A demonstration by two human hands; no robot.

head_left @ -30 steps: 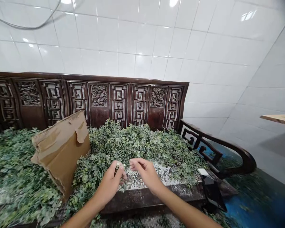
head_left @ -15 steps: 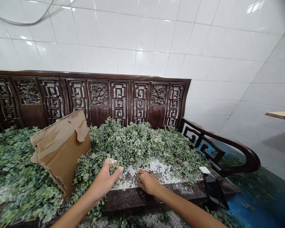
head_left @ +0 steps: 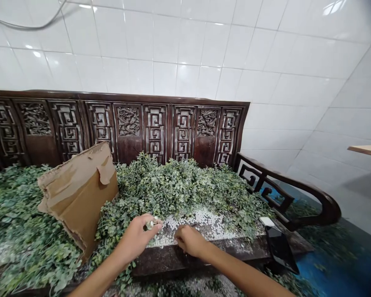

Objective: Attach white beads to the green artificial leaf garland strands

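My left hand (head_left: pixel 140 232) is closed around a small leafy sprig (head_left: pixel 151 225) with pale bits at its tip. Just right of it, my right hand (head_left: pixel 188 239) has its fingers curled together over the bench's front edge; whatever they pinch is hidden. Small white pellets (head_left: pixel 213 227) lie scattered on the dark wooden seat beyond both hands. A thick heap of green leafy sprigs (head_left: pixel 179 181) covers the seat behind the pellets.
A torn cardboard piece (head_left: pixel 83 185) stands among the leaves at left. At right, a black phone-like object (head_left: pixel 281 247) and a small white block (head_left: pixel 266 222) lie near the curved armrest (head_left: pixel 324 206). The carved backrest (head_left: pixel 128 123) runs along a tiled wall.
My left hand has turned and lowered slightly, with the sprig still in it. My right hand has drawn back a little toward the front edge, its fingers curled tighter.
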